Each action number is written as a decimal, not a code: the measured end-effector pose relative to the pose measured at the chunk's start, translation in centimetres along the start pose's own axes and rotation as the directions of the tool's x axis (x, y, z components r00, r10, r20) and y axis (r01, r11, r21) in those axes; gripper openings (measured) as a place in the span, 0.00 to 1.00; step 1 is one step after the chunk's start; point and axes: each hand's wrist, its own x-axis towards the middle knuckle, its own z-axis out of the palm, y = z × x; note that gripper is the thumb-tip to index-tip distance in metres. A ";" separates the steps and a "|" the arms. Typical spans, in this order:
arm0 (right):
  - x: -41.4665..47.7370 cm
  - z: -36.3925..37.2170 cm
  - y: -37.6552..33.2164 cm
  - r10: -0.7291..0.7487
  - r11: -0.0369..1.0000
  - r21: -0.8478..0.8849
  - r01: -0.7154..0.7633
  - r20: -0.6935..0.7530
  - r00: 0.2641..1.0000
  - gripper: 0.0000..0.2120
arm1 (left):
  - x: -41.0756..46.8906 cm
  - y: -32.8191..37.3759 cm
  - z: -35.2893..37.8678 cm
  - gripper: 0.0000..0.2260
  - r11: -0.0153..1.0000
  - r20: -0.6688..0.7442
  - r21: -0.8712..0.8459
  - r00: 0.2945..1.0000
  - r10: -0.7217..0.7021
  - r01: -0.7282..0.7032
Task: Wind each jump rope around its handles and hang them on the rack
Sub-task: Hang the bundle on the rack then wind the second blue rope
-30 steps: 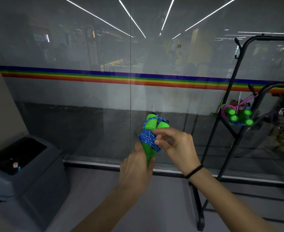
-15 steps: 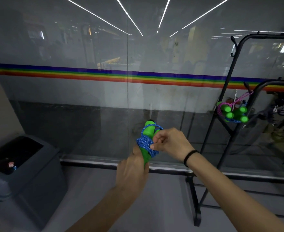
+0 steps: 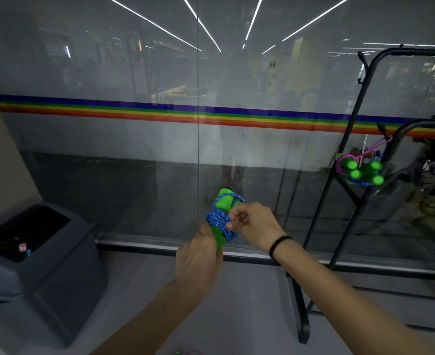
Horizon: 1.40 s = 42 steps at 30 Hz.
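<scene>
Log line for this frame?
phase: winding | left hand: grips green handles | right hand: pinches blue rope | rack: holds wound ropes

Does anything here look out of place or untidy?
Nothing is damaged or spilled. One loop of the blue rope sticks out loose near the top of the green handles; the rest is wound tight. A small green thing lies on the floor at the bottom edge, cut off.

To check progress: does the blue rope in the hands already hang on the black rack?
No, the left hand and right hand hold the blue rope in front of the glass, apart from the rack.
</scene>
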 end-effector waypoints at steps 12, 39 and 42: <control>0.5 1.4 0.8 -0.041 0.999 -0.007 0.042 0.085 0.995 0.16 | -0.3 -1.0 -0.2 0.20 1.000 0.039 0.007 0.999 0.010 -0.010; -1.0 1.7 -0.4 -0.020 0.932 -0.362 -0.007 -0.071 0.997 0.10 | -0.1 -0.8 -0.2 0.22 0.998 0.055 -0.018 0.997 0.056 -0.055; -1.5 1.6 -0.1 -0.028 0.926 -0.378 -0.008 -0.090 0.996 0.10 | 0.0 -1.0 -0.2 0.19 0.997 0.062 -0.016 0.996 0.070 -0.069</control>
